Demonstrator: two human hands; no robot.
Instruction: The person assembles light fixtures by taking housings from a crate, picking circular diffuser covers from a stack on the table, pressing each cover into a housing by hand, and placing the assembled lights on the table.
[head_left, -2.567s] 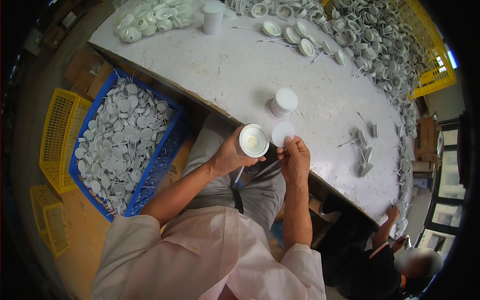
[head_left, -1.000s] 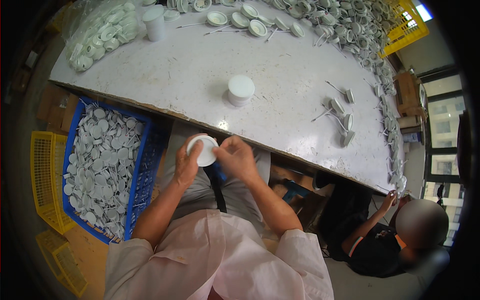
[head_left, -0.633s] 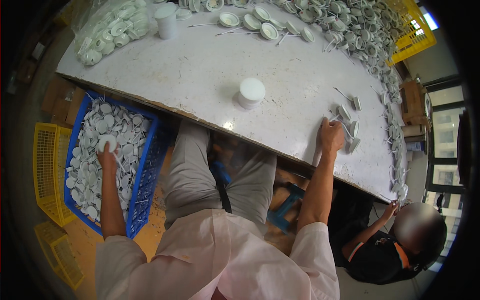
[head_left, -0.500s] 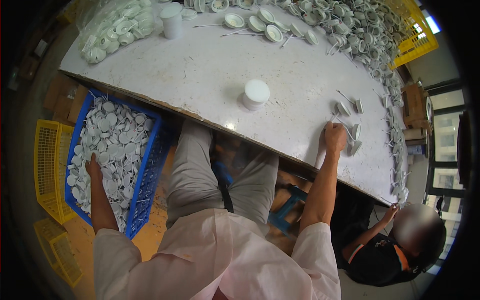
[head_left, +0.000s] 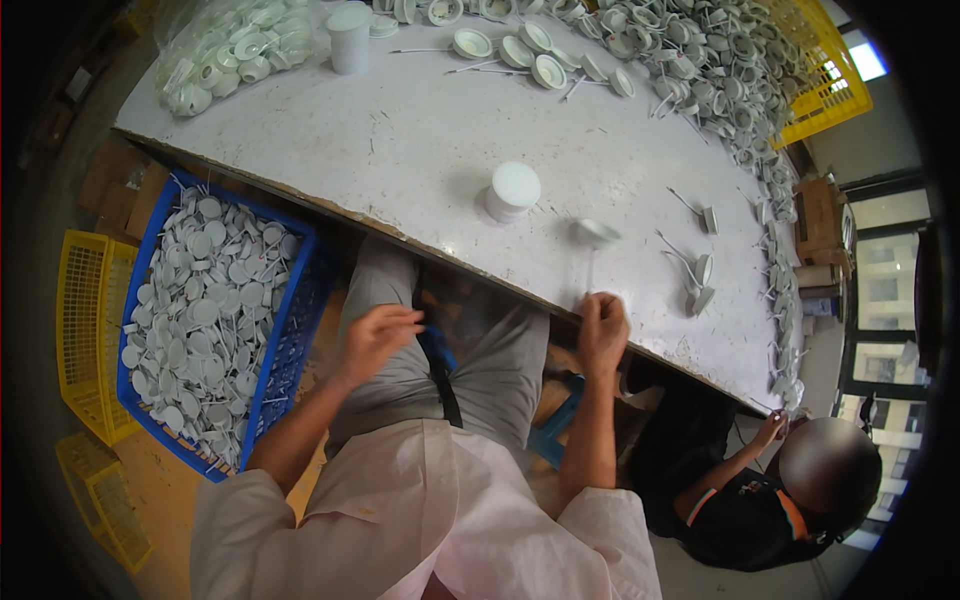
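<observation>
My right hand (head_left: 604, 330) is closed near the table's front edge, pinching the thin lead of a round white cup-shaped fitting (head_left: 597, 233). The fitting is blurred and stands off beyond my fingertips, over the table. Above my lap is my left hand (head_left: 385, 328), its fingers stretched toward the right with nothing seen in them. A short stack of white discs (head_left: 514, 190) stands on the white table (head_left: 420, 150), left of the fitting. Farther right lie a few similar fittings with leads (head_left: 704, 268).
At my left, a blue crate (head_left: 262, 370) is full of white round pieces with leads, beside yellow crates (head_left: 90, 330). Fittings heap (head_left: 690, 60) along the table's far right. A clear bag (head_left: 240, 45) and another disc stack (head_left: 349, 40) stand far left. A co-worker (head_left: 750, 510) sits at right.
My left hand has come out of the blue crate to above my lap. My right hand has drawn one fitting by its lead from the right-hand group, leftward and nearer.
</observation>
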